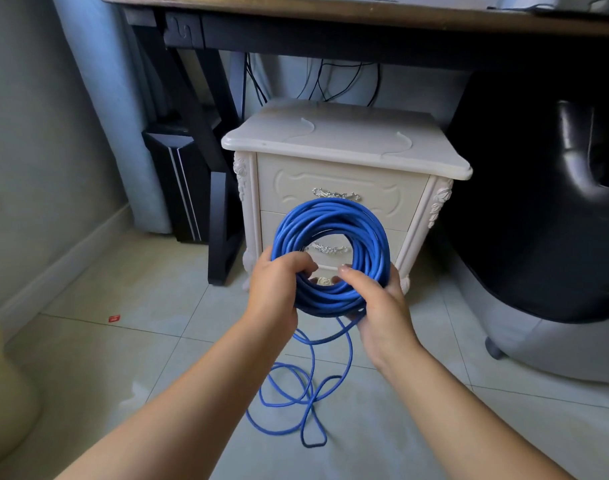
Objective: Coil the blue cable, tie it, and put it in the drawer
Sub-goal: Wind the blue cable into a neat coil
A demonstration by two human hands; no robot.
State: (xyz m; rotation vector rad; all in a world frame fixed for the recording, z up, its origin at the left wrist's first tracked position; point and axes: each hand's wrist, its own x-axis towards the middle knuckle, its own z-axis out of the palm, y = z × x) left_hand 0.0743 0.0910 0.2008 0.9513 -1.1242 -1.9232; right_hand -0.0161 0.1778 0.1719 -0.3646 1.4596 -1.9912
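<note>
Head view.
A: Your round coil of blue cable [331, 216] stands upright, its opening facing you, before the cream carved nightstand [331, 140]; both drawers [296, 188] shut.
B: Grip?
A: Your left hand [275, 282] curls round the coil's lower left, your right hand [376, 306] round its lower right. The loose tail [350, 355] drops onto the pale tiled floor [157, 341].

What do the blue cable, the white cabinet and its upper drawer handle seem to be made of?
The blue cable: probably smooth plastic or rubber jacket, bending into round loops. The white cabinet: likely painted wood or board, cream satin, carved relief. The upper drawer handle: shiny silver, seemingly metal, maybe plated plastic.
</note>
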